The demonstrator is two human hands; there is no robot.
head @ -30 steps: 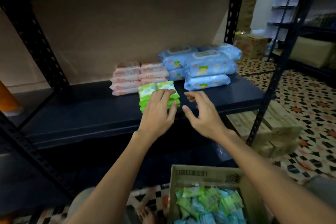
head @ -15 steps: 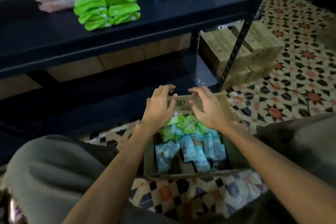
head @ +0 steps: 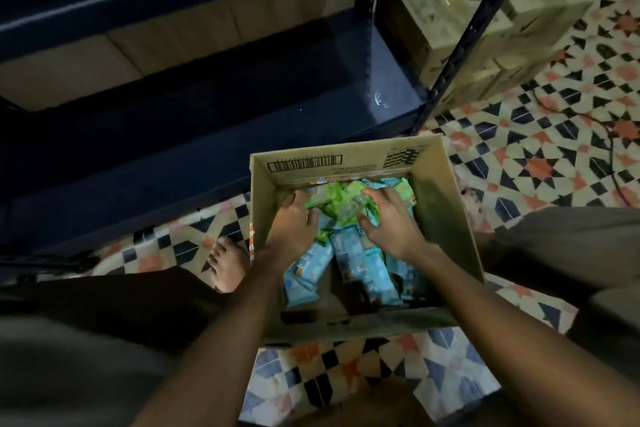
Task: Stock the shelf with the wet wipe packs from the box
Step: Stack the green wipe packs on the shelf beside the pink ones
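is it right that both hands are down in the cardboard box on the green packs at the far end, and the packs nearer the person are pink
Not quite. The head view shows the left hand and right hand in the cardboard box on the green packs at the far end, but the packs nearer the person are light blue, not pink.

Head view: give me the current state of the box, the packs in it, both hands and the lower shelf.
cardboard box: open at the top, on the tiled floor before the shelf.
green packs: heaped at the box's far end, between both hands.
blue packs: lying loose nearer the person.
left hand: in the box, fingers on the green packs.
right hand: in the box, fingers curled over the green packs.
lower shelf: nothing visible on it.
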